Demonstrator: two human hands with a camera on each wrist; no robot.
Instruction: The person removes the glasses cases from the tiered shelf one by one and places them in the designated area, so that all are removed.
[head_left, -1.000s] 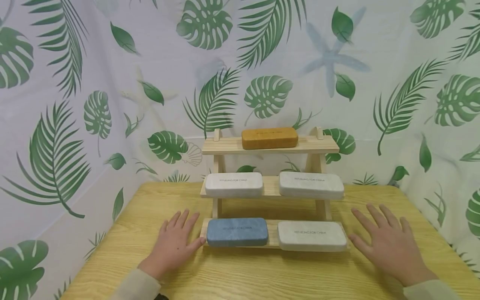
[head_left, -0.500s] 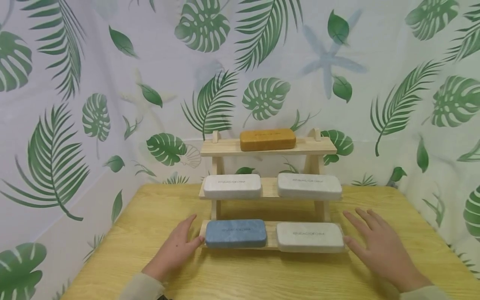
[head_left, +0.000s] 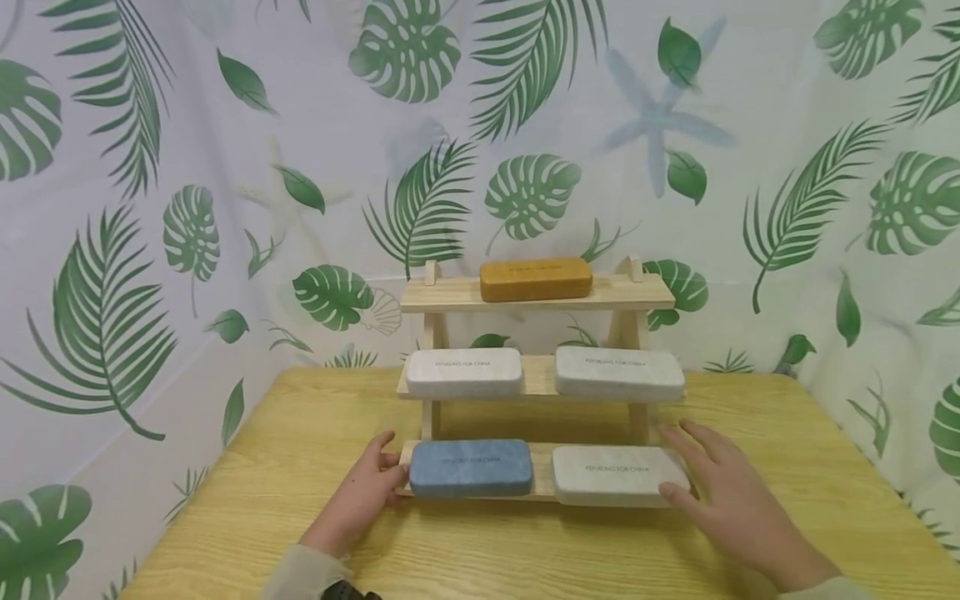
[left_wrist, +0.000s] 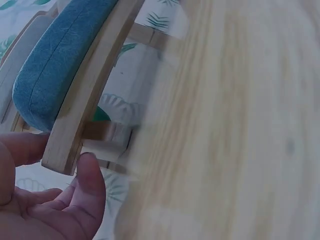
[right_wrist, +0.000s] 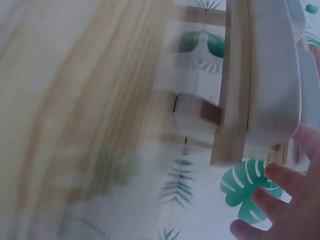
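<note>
A three-tier wooden display rack (head_left: pixel 540 387) stands on the table, with oblong glasses cases on its shelves. At the bottom left lies a blue case (head_left: pixel 471 468); a white case (head_left: pixel 618 477) is beside it. My left hand (head_left: pixel 356 492) pinches the left end of the bottom shelf (left_wrist: pixel 75 125), thumb on one face and a finger on the other. At the opposite end is my right hand (head_left: pixel 738 512), thumb at the white case's right end. Its fingers (right_wrist: pixel 280 175) are spread and curl round nothing in the right wrist view.
Two more white cases, a left one (head_left: pixel 463 372) and a right one (head_left: pixel 619 372), lie on the middle shelf. An orange case (head_left: pixel 536 279) is on the top shelf. A leaf-patterned cloth (head_left: pixel 300 125) hangs behind the wooden table (head_left: pixel 465 558).
Both hands have moved inward toward the rack. My left fingers, spread before, now pinch the bottom shelf's end. My right hand has come up to the white case. The cases keep their places.
</note>
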